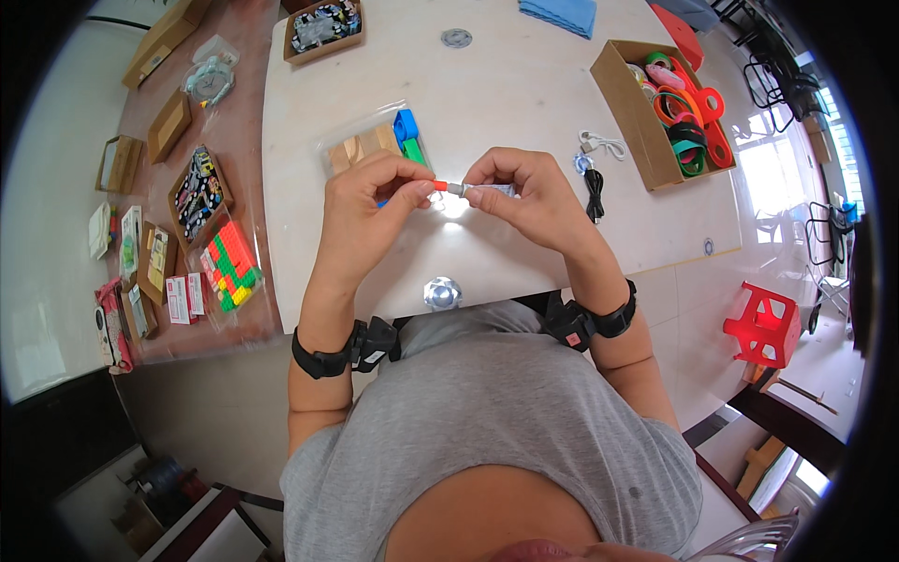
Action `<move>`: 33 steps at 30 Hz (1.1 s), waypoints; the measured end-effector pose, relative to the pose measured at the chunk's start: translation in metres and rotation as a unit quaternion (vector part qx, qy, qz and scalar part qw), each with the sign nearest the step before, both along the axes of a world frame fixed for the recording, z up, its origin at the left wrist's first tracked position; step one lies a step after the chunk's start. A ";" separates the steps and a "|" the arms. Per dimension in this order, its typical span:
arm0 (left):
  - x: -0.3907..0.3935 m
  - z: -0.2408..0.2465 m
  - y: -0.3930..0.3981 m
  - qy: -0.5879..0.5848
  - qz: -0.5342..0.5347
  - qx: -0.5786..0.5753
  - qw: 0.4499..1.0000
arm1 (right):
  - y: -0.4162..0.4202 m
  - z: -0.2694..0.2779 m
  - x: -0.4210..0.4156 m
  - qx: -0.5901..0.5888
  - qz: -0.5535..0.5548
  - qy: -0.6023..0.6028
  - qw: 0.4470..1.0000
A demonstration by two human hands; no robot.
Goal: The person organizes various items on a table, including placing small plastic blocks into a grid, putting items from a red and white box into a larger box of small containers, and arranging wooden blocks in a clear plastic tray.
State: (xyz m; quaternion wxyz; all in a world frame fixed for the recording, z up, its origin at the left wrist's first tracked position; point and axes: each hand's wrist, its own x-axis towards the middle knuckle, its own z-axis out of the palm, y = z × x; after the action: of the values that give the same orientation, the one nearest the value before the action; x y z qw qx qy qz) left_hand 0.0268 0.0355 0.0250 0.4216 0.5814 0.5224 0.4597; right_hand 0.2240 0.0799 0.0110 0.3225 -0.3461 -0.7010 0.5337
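Observation:
My left hand (372, 211) pinches the red end (440, 186) of a small pen-like tube between thumb and fingers. My right hand (530, 193) grips the tube's pale printed body (497, 189), and a grey collar (455, 189) shows between the two hands. Whether the red end is joined to the collar or only touching it, I cannot tell. Just beyond my left hand lies a clear plastic tray (324, 159) with wooden blocks (359, 145), a blue piece (405, 126) and a green piece (412, 150). Part of the tray is hidden by that hand.
To the right are a white cable (604, 145), a black cable (594, 193) and a cardboard box (621, 116) of tape rolls. A blue cloth (560, 15) lies at the far edge. Toy bricks (232, 263) and small boxes crowd the left table; a red stool (765, 325) stands right.

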 end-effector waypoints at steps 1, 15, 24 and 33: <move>-0.002 -0.002 0.000 -0.004 -0.003 0.000 1.000 | 0.001 0.000 -0.001 -0.003 -0.004 0.000 1.000; -0.070 -0.018 -0.014 -0.044 0.167 -0.001 0.985 | 0.009 -0.003 -0.028 0.038 -0.020 -0.118 0.992; -0.086 -0.030 -0.023 -0.055 0.195 -0.005 0.979 | 0.006 -0.011 -0.042 0.017 -0.010 -0.099 0.995; -0.095 -0.036 -0.024 -0.055 0.203 0.014 0.978 | 0.012 -0.001 -0.022 -0.020 -0.082 -0.027 0.996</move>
State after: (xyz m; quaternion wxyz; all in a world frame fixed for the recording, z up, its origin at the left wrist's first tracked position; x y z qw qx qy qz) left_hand -0.0680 0.0118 -0.0108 0.3399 0.4428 0.5991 0.5740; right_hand 0.2019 0.0924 0.0099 0.3388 -0.4228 -0.6678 0.5104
